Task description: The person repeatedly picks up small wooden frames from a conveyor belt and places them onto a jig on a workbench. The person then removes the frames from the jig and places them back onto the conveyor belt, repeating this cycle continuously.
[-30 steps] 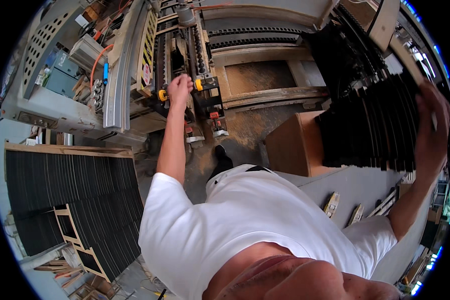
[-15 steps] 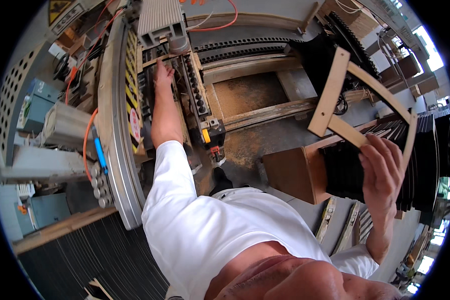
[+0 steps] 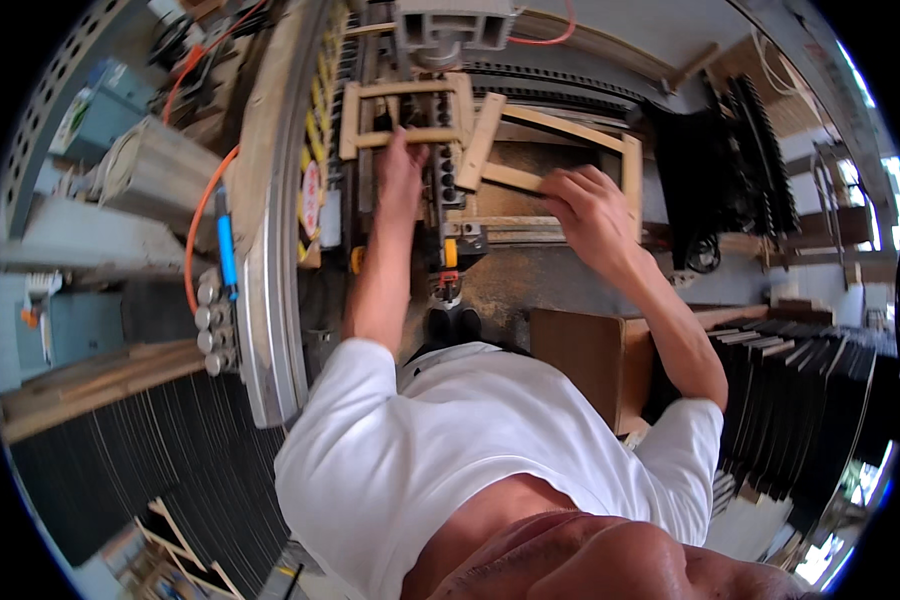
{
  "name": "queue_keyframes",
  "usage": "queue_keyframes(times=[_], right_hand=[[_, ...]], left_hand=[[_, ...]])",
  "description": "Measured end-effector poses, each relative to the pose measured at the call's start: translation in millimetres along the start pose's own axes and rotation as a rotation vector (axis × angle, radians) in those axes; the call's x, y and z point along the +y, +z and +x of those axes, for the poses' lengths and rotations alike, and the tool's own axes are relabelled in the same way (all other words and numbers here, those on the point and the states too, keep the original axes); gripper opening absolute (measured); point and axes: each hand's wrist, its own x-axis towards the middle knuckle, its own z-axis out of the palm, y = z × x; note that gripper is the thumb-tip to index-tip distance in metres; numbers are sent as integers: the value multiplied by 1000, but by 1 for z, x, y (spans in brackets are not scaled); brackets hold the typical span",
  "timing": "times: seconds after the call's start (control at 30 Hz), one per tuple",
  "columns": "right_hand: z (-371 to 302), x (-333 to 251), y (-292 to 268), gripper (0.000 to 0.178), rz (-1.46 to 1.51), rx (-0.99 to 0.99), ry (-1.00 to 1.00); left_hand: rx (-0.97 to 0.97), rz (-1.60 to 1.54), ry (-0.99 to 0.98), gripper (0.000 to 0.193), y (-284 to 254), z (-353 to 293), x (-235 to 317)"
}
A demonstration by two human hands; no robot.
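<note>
My left hand (image 3: 400,165) reaches over the machine bed and grips the near rail of a small pale wooden frame (image 3: 405,89), its fingers partly hidden. That frame lies across the machine's track, just below the grey machine head (image 3: 454,25). My right hand (image 3: 592,205) is closed on the near bar of a second, larger wooden frame (image 3: 482,142), held to the right of the first. The two frames are side by side, their facing ends close together. I cannot tell whether they touch.
A black-and-yellow striped rail (image 3: 320,130) runs along the machine's left side. Sawdust (image 3: 500,285) covers the floor beneath. A brown box (image 3: 580,360) and stacked black panels (image 3: 800,390) stand at the right; more black panels (image 3: 150,450) are at the lower left.
My right hand has brought its frame from the far right inward over the machine. My left hand now grips a frame that was mostly out of sight under the machine head.
</note>
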Motion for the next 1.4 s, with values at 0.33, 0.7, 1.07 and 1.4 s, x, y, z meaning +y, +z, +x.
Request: queue_keyframes(times=[0.33, 0.7, 1.07, 1.4], right_hand=[[130, 9, 231, 21, 88, 64, -336], [212, 33, 265, 23, -287, -168, -399], [288, 69, 303, 19, -469, -108, -379], [291, 76, 306, 11, -519, -139, -394]], left_hand=[[178, 141, -66, 30, -89, -291, 7], [489, 38, 6, 30, -131, -399, -27], [720, -40, 102, 29, -190, -405, -47], [859, -30, 180, 31, -218, -397, -53]])
